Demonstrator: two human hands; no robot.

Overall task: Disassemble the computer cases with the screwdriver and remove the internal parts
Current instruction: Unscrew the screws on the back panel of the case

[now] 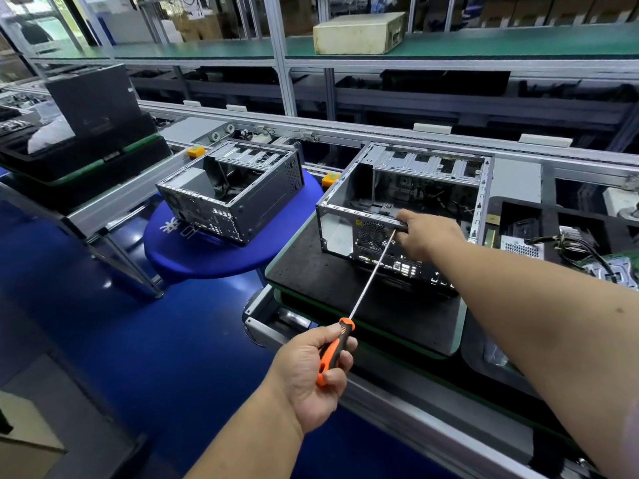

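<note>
Left hand (313,369) grips screwdriver (359,299); tip hidden behind right hand (427,236), which clasps case (397,205) rear rail.

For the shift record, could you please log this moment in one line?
left hand: holds screwdriver | right hand: grips near case rear edge | tip: at rear panel

factory disassembly line. aluminium-framed conveyor track (397,133) running left to right; green-matted shelving (484,43) at the far side; opened computer cases (404,202) on black work pallets (345,288); tray of removed boards and cables (570,243) at right.
</note>
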